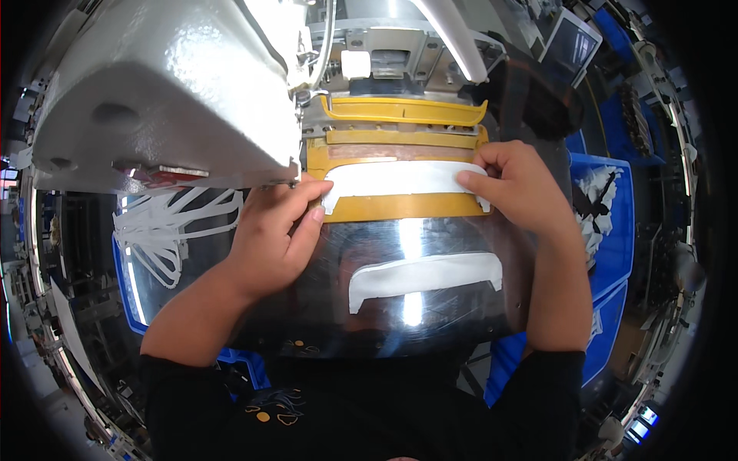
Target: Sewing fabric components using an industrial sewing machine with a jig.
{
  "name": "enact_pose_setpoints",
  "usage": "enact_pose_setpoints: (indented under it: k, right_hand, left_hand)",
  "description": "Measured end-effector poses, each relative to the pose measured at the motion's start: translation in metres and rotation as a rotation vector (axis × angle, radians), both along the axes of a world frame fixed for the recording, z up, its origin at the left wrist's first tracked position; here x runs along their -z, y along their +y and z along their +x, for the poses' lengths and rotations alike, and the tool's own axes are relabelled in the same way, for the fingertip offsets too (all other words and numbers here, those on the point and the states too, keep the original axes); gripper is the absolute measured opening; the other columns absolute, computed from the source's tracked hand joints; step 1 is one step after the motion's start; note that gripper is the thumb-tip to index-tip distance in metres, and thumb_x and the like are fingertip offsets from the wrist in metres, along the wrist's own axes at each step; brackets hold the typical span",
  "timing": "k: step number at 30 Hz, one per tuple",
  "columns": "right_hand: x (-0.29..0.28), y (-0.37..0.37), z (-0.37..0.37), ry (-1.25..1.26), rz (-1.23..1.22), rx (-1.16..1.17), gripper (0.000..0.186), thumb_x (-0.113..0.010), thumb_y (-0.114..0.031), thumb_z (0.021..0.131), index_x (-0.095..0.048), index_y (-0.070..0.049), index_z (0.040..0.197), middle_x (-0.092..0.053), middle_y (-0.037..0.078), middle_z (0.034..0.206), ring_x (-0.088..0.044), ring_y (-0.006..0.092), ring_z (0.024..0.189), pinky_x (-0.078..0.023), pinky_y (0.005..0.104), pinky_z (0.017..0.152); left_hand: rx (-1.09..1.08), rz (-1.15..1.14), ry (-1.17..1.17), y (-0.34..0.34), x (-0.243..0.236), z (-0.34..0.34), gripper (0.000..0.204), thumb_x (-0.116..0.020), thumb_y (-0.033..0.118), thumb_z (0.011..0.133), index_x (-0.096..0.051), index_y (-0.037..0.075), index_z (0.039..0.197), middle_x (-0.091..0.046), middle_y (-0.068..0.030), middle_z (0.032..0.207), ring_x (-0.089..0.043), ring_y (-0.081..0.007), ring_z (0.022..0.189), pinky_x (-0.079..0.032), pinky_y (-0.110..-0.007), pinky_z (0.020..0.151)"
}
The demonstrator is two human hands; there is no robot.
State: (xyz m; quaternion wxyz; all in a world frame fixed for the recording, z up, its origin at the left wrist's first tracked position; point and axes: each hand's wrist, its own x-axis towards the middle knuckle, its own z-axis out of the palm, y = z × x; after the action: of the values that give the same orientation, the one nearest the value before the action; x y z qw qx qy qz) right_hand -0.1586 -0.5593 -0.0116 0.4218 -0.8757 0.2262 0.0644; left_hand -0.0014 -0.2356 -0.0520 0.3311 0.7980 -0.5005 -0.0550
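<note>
- Left hand [280, 230]: fingertips touch the left end of the white arched fabric-like piece [403, 178]; cannot tell whether they grip it.
- Right hand [519, 188]: thumb on its right end, fingers curled; grip likewise unclear.
- The piece lies on a yellow template plate [407, 208].
- A matching white piece [427, 273] rests nearer the person on the glossy dark table [307, 307].

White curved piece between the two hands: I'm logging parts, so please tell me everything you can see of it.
The white, fabric-like curved piece is a long band with a short leg at each end, pointing down in the picture. It lies over the flat yellow plate. The left hand touches its left end; the right hand rests its thumb on the right end.
</note>
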Motion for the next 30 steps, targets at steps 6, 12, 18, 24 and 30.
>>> enact_pose_setpoints:
  k: [6,12,18,24,30]
  right_hand:
    - [-0.003,0.006,0.001,0.008,0.002,0.023,0.032,-0.084,-0.027,0.094,-0.077,0.004,0.088,-0.065,0.008,0.069,-0.06,0.0153,0.063,-0.048,0.0354,0.061]
    - [-0.004,0.004,0.001,0.049,-0.011,0.026,0.03,-0.085,-0.023,0.094,-0.075,0.003,0.084,-0.064,0.007,0.069,-0.06,0.0138,0.064,-0.048,0.0342,0.062]
    - [-0.013,-0.001,-0.002,0.077,-0.046,0.093,0.033,-0.086,-0.026,0.093,-0.076,0.004,0.083,-0.067,0.011,0.069,-0.067,0.0176,0.064,-0.053,0.0369,0.063]
    - [-0.014,0.004,0.009,0.182,-0.161,0.081,0.034,-0.089,-0.03,0.089,-0.08,0.003,0.086,-0.073,0.018,0.074,-0.071,0.0264,0.067,-0.058,0.0391,0.069]
    - [-0.019,-0.002,0.001,0.168,-0.262,0.022,0.032,-0.091,-0.025,0.087,-0.077,0.003,0.082,-0.073,0.013,0.07,-0.071,0.0204,0.063,-0.056,0.0346,0.063]
  left_hand:
    - [0.029,0.023,-0.103,0.001,-0.006,0.0,0.031,-0.073,0.009,0.096,-0.081,0.003,0.125,-0.069,-0.0116,0.11,-0.066,-0.0302,0.101,-0.053,-0.042,0.093]
    - [0.06,0.103,-0.326,0.003,-0.011,-0.005,0.038,-0.085,0.021,0.09,-0.084,0.008,0.126,-0.062,-0.0062,0.103,-0.06,-0.0284,0.102,-0.045,-0.046,0.095]
    - [0.059,0.134,-0.367,0.003,-0.015,-0.008,0.04,-0.085,0.02,0.089,-0.084,0.008,0.127,-0.063,-0.0071,0.104,-0.061,-0.0291,0.1,-0.047,-0.045,0.094]
    - [0.047,0.144,-0.341,0.012,-0.012,-0.005,0.041,-0.086,0.02,0.088,-0.084,0.008,0.127,-0.062,-0.0065,0.104,-0.062,-0.029,0.099,-0.047,-0.046,0.093]
    - [0.067,0.132,-0.363,0.007,-0.015,-0.006,0.041,-0.085,0.016,0.087,-0.083,0.006,0.126,-0.063,-0.0098,0.103,-0.062,-0.0302,0.096,-0.047,-0.045,0.09]
